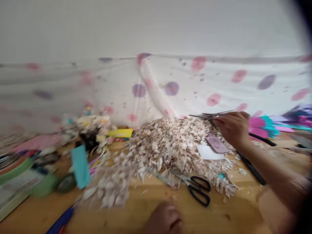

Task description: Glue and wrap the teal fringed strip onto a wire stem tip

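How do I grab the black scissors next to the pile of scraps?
Take the scissors by their black handle loops, coming from the near right side. The loops lie flat and bare on the table. The blades point left into the pile, half buried under scraps.

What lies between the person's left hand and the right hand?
In the head view, black-handled scissors and the pale scrap pile lie between the left hand and the right hand, which grips thin wires.
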Tool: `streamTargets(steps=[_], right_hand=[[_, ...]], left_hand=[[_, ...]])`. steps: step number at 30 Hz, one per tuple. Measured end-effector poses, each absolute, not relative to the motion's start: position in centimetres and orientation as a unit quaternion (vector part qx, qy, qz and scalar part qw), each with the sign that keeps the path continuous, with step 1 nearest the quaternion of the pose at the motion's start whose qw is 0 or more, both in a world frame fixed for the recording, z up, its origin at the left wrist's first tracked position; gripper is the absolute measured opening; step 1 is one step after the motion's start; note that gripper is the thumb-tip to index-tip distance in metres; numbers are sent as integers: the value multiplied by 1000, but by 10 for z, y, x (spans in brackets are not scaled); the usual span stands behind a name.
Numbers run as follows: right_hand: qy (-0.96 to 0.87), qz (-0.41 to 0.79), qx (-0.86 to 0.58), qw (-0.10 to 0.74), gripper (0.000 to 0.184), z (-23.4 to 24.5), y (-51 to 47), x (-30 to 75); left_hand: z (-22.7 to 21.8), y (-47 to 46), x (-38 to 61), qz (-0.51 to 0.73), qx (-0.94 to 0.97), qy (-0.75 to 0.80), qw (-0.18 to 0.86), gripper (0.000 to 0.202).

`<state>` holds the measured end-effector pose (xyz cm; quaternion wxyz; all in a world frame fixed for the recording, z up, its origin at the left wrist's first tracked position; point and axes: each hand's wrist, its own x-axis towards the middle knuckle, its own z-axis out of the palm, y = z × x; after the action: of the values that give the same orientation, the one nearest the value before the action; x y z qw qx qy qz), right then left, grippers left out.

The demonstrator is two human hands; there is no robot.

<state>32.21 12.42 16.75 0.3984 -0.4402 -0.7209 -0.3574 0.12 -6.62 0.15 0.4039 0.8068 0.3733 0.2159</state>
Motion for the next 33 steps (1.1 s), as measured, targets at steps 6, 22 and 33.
streamTargets(steps=[6,22,33], right_hand=[[-825,-333,-228,396,20,97,-19,248],[-732,278,-424,455,34,-1,-121,130],[-780,282,-443,340,24,-19,-109,122]], left_hand=[[11,-62,-11,403,659,437,461,17],[40,-149,-155,368,552,745,67,25],[14,-165,-274,237,444,863,40,46]])
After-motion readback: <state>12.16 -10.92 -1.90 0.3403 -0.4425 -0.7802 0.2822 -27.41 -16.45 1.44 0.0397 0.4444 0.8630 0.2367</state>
